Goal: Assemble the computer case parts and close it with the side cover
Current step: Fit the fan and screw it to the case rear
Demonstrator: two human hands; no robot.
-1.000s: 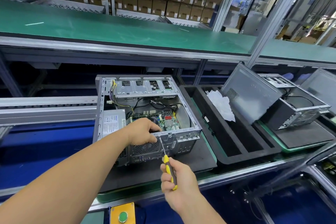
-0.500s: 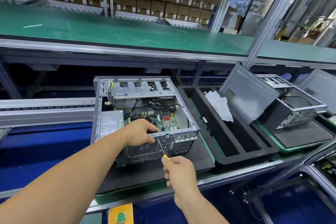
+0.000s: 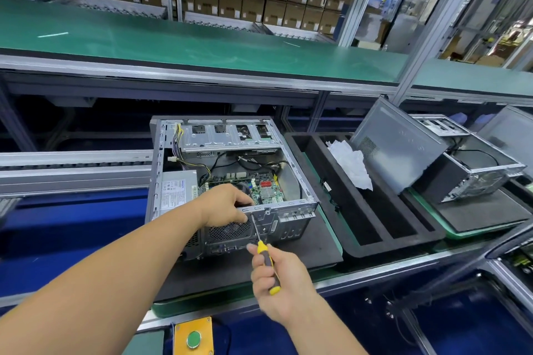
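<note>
An open computer case [image 3: 288,210] lies on its side on a black mat [image 3: 311,248], showing its motherboard [image 3: 268,186], power supply [image 3: 177,189] and drive cage [image 3: 227,137]. My left hand [image 3: 227,204] grips the near top edge of the case's rear panel, fingers curled over it. My right hand [image 3: 277,277] holds a yellow-and-black screwdriver [image 3: 264,253], whose tip touches the rear panel just right of my left hand. A grey side cover [image 3: 395,144] leans on a second case [image 3: 473,170] at the right.
A black foam tray [image 3: 375,225] with crumpled white paper [image 3: 350,164] sits right of the case. A green shelf [image 3: 173,43] runs above the work area. A yellow box with a green button [image 3: 193,339] stands at the near edge. Stacked cartons fill the back racks.
My right hand has drawn back toward me, so more of the yellow screwdriver handle shows; the tip stays at the rear panel. My left hand keeps its grip on the case edge.
</note>
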